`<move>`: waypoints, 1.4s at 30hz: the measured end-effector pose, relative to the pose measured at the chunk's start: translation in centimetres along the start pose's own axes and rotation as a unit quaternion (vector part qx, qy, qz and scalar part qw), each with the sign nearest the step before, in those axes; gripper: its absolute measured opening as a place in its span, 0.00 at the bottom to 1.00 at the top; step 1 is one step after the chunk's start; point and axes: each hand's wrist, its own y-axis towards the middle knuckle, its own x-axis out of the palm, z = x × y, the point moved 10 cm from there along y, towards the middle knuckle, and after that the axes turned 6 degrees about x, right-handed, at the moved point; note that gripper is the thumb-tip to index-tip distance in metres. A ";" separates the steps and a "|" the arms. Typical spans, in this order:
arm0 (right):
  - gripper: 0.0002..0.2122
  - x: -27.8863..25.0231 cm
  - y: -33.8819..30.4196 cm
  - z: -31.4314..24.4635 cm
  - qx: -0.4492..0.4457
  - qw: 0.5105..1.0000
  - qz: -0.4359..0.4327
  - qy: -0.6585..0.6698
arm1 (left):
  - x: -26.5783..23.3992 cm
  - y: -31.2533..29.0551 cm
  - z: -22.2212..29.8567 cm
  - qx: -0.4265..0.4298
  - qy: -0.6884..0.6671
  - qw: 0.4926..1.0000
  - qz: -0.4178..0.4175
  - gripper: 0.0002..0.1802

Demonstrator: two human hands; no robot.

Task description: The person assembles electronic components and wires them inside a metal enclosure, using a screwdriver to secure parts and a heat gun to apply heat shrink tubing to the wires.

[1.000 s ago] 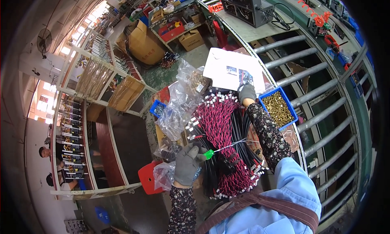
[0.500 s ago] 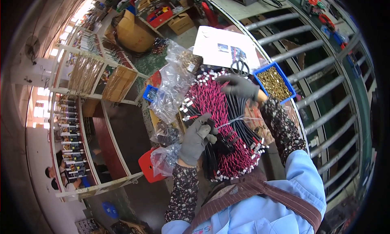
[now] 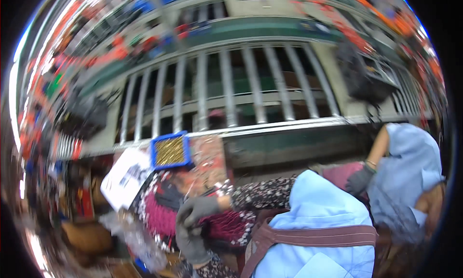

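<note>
My right hand (image 3: 202, 209), in a grey glove, reaches in from the right with its fingers bent. Against it is my left hand (image 3: 192, 243), also gloved, coming up from the lower edge with its fingers drawn together. Whatever lies between them is hidden and blurred. Both hands are over a pile of magenta-and-black twisted wires (image 3: 161, 217) with white connectors at the ends. Black cables (image 3: 170, 196) lie just beyond my hands. A blue tray (image 3: 187, 150) of small brass-coloured parts stands farther off.
A white printed sheet (image 3: 123, 179) and clear plastic bags (image 3: 137, 239) lie left of the wires. Ahead is a rack of metal rollers (image 3: 226, 90). At the right sits a person in blue, with a gloved hand (image 3: 360, 180) close to my arm.
My view has swung to the right, blurring the scene and bringing the rollers ahead and another person into sight. My right hand has come from the far wires to my left hand.
</note>
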 end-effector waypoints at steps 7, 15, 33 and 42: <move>0.16 -8.5 -8.9 -4.0 -0.019 0.975 0.222 -0.015 | -3.0 -1.3 -3.7 0.082 0.562 0.803 0.180 0.39; 0.12 -8.5 -10.8 -2.4 0.041 0.949 0.260 0.171 | -3.2 -1.2 -6.1 0.152 0.600 0.751 0.230 0.36; 0.22 8.3 -4.9 2.9 0.326 0.915 -0.233 0.042 | -3.9 -18.9 -0.6 0.173 0.206 0.868 0.418 0.34; 0.16 19.6 -4.6 3.0 0.248 0.834 -0.452 -0.199 | -4.8 -26.3 0.0 0.105 0.368 0.797 0.467 0.43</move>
